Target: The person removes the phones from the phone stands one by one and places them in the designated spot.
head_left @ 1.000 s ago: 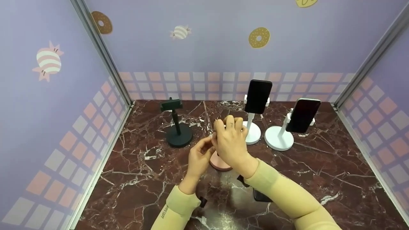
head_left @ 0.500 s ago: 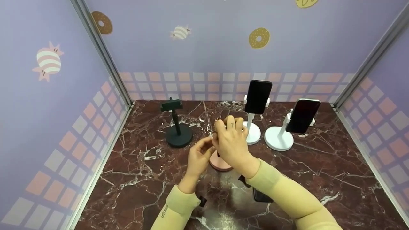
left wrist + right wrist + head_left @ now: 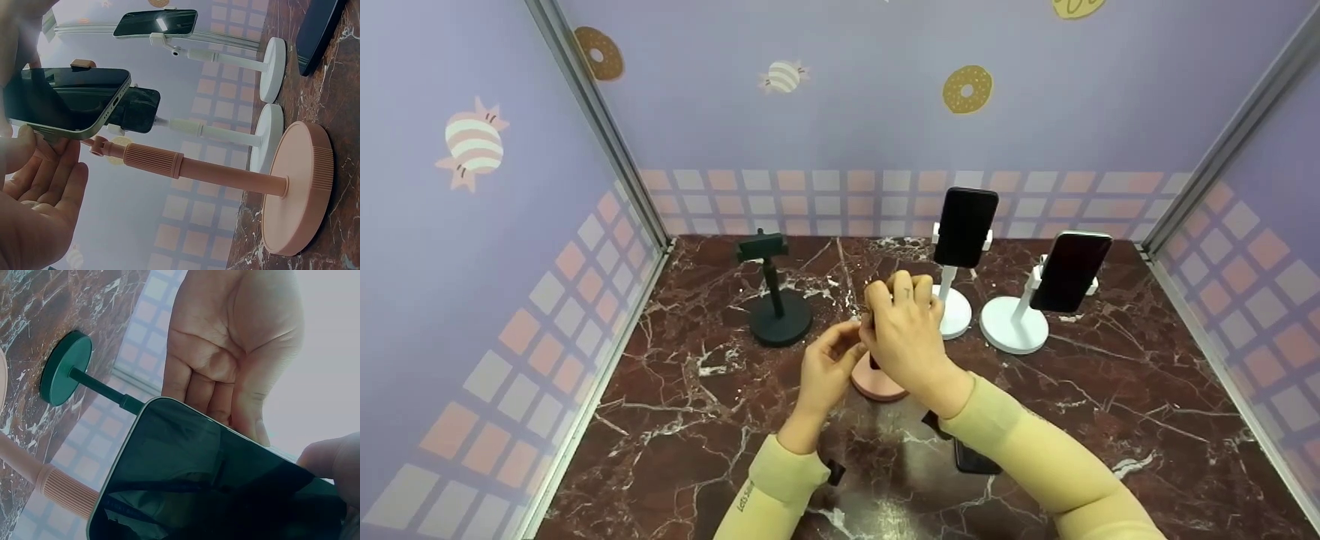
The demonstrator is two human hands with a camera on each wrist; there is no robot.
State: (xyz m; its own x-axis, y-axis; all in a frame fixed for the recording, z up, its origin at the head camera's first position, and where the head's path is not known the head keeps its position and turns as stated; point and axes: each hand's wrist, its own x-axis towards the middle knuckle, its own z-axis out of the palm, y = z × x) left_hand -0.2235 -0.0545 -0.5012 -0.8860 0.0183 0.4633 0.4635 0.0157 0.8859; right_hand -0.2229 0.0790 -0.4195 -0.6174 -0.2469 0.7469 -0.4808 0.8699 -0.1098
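Observation:
A smartphone (image 3: 67, 98) with a pale rim lies against the head of a pink phone stand (image 3: 225, 175), which stands upright on its round base. My right hand (image 3: 907, 337) grips the phone from above, its thumb (image 3: 332, 458) on the front edge. On the left side my left hand (image 3: 826, 371) pinches the phone's edge, thumb in front and curled fingers behind. Whether those fingers also hold the stand's clamp is hidden. A pink clamp (image 3: 83, 63) touches the opposite edge. In the head view my right hand covers the phone and most of the stand.
A dark green phone stand (image 3: 780, 319) without a phone is at the left. Two white stands bear phones, one behind my right hand (image 3: 967, 225), the other further right (image 3: 1072, 270). Another phone (image 3: 976, 459) lies on the marbled table (image 3: 697, 427) beside my right sleeve. Patterned walls enclose the table.
My right hand and forearm have shifted very slightly to the right. The left hand stays in place, and the stands have not moved.

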